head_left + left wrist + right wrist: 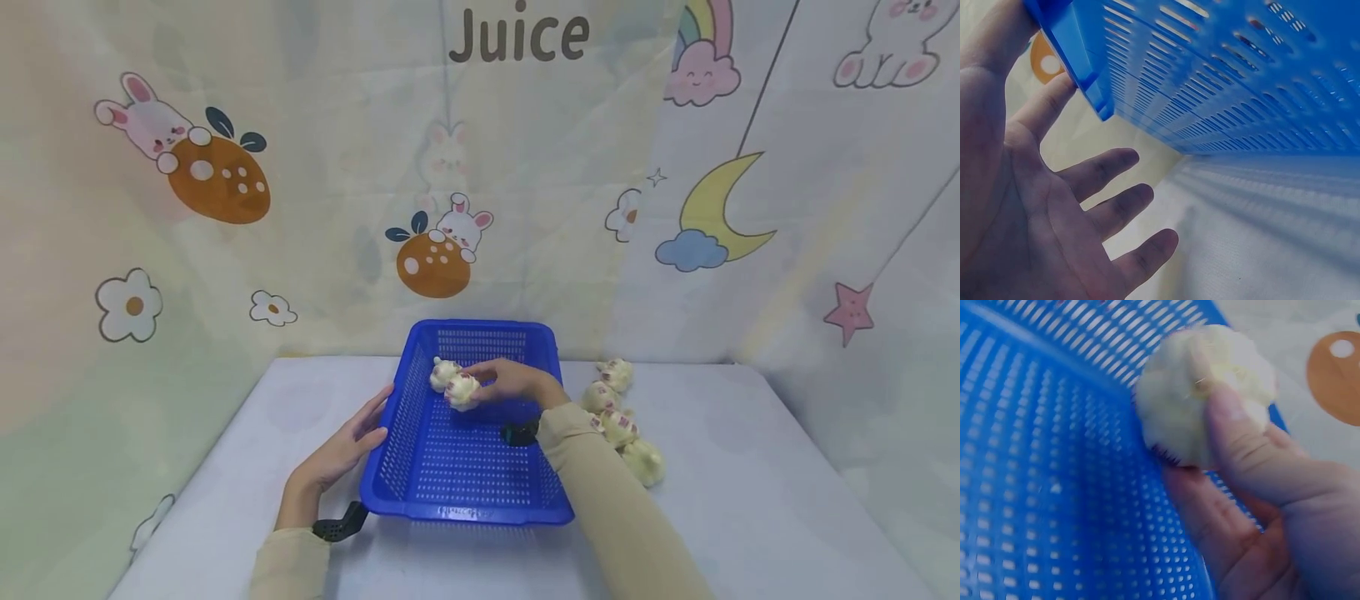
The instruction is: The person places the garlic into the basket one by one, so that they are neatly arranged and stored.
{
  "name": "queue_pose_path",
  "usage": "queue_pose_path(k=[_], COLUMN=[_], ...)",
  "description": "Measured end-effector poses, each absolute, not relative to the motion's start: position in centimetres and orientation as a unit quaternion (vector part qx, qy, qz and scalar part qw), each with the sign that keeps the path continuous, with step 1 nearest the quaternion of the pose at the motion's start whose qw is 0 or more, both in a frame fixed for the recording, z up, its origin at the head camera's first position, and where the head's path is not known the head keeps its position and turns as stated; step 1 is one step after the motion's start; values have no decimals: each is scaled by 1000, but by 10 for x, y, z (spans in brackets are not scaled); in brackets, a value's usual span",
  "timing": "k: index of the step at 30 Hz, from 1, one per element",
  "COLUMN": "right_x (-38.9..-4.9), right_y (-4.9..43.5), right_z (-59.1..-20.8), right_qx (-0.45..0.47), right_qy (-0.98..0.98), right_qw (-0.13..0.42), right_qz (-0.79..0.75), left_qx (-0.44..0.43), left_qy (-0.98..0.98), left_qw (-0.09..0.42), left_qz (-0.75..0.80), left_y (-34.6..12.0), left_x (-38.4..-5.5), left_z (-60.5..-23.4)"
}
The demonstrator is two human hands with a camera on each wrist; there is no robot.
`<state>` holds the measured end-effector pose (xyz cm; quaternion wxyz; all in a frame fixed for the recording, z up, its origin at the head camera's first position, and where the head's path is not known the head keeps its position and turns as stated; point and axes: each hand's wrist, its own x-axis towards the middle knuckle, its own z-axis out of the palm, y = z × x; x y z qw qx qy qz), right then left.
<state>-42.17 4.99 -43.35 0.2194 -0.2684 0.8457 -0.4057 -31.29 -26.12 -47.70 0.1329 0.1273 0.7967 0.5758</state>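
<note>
In the head view my right hand (510, 382) pinches a white garlic bulb (462, 392) over the far left part of a blue plastic basket (468, 512). The right wrist view shows the thumb (1241, 434) across the held bulb, with fingers underneath. Another garlic bulb (442, 372) lies just behind it in the basket. Against the basket's left rim rests my left hand (341, 450). Up close in the left wrist view, its thumb and one finger touch the rim (1079, 56), while the other fingers (1119, 209) spread loosely beside the slotted wall.
Several garlic bulbs (618, 425) lie in a rough line right of the basket, partly hidden by the right sleeve (615, 492). A white cloth covers the table (750, 467). Behind it hangs a printed curtain (525, 167) with cartoon rabbits. Black wrist cameras sit at both cuffs.
</note>
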Motion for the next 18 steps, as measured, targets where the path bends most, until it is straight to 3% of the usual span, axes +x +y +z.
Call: queue_pose_path(k=[9, 15, 18], right_x=[-428, -436, -438], right_y=[55, 56, 54], right_z=[-430, -444, -449], right_qx=[-134, -107, -111], right_qy=[796, 881, 917], right_qw=[105, 41, 37], right_qz=[-580, -460, -382], left_qx=[130, 135, 133], left_qy=[792, 791, 791], left_qw=[135, 136, 136], left_qz=[581, 581, 582], left_y=[-260, -260, -260], left_x=[-311, -312, -312], left_z=[-474, -474, -475])
